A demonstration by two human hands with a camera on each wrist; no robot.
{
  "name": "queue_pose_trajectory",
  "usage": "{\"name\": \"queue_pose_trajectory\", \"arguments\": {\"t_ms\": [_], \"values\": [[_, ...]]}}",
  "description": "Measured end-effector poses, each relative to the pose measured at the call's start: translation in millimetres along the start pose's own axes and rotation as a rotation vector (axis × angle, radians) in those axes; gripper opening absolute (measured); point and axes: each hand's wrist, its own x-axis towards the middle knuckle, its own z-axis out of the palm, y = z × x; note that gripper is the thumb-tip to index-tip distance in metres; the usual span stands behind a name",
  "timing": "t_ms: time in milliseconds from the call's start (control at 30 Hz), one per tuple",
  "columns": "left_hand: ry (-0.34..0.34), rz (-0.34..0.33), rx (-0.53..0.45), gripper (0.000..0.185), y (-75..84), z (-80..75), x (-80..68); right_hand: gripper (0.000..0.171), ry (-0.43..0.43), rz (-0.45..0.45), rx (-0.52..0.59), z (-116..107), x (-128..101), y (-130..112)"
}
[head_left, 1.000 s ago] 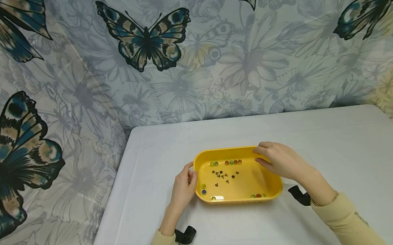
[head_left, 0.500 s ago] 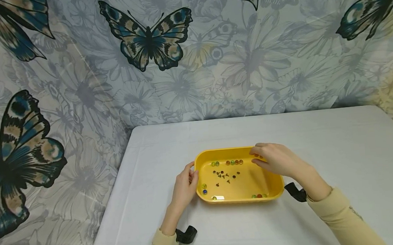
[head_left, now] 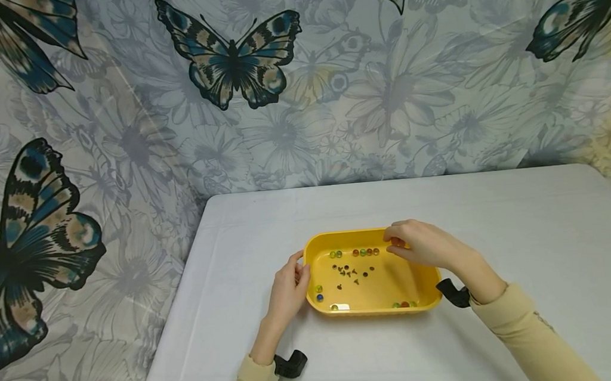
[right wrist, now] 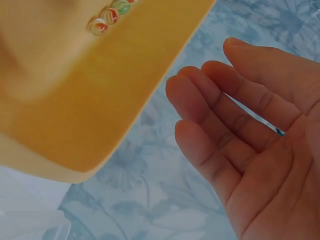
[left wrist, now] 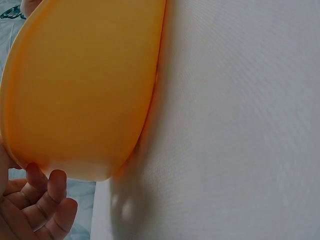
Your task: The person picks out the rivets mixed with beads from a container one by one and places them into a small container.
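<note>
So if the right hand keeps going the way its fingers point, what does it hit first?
Probably the row of marbles along the yellow tray's far wall; the right hand points left over that corner, though its height is unclear.
</note>
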Motion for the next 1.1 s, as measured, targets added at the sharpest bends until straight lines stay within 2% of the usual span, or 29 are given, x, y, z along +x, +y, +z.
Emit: {"name": "queue_pose_trajectory", "arguments": {"t_ms": [667, 933, 1100], "values": [[-0.004, -0.015, -0.006, 0.036, -0.1, 0.6, 0.1, 0.005, -0.110, 0.013, 0.100, 5.0, 15.8, 3.3], [-0.001, -0.010, -0.003, 0.036, -0.5, 0.5, 0.3, 0.004, -0.167, -0.035, 0.158, 10.0, 22.6, 9.4], [-0.002, -0.006, 0.000, 0.036, -1.1, 0.6, 0.2, 0.006, -0.220, -0.030, 0.186, 13.7, 26.1, 11.8]]}}
